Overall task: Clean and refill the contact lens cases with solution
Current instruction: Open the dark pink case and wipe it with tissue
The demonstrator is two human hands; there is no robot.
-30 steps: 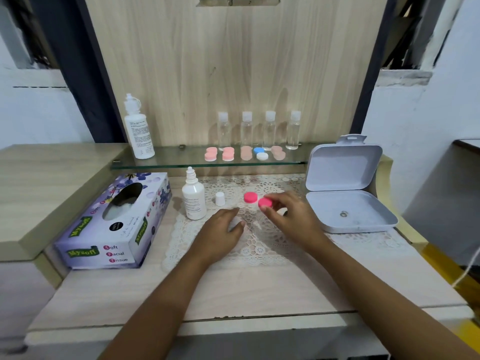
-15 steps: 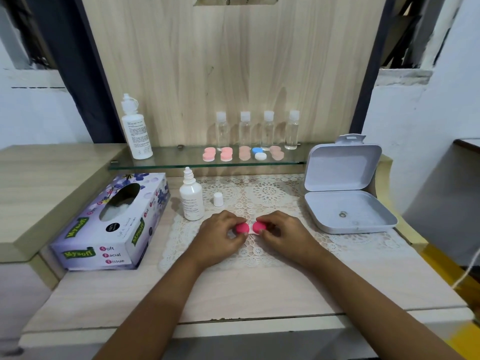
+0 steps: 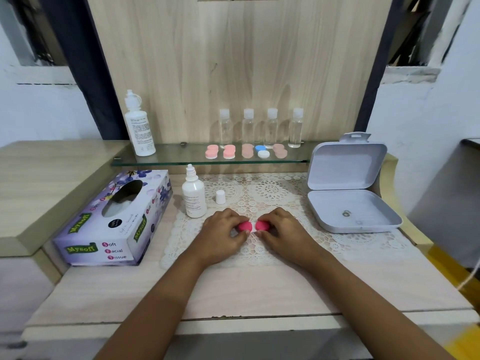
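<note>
We hold the lens case (image 3: 245, 226) on the lace mat (image 3: 285, 201) of the tabletop (image 3: 259, 289). Our left hand (image 3: 223, 229) and right hand (image 3: 284, 231) each have their grip clamped on one of its pink caps; a second ago only the right pinched a cap. The solution bottle (image 3: 194, 198) stands uncapped. The white box (image 3: 350, 211) lies open, with a small ring (image 3: 345, 213) inside. The tissue box (image 3: 111, 224) reads "Mysoft Soft Facial Tissue".

The lens case (image 3: 252, 229) lies flat between both hands, its round caps side by side. The left hand (image 3: 223, 231) grips the left pink cap (image 3: 245, 226); the right hand (image 3: 283, 231) grips the right pink cap (image 3: 262, 226). The white solution bottle (image 3: 194, 198) stands upright and uncapped just beyond the left hand, with its small white cap (image 3: 220, 197) beside it.
</note>
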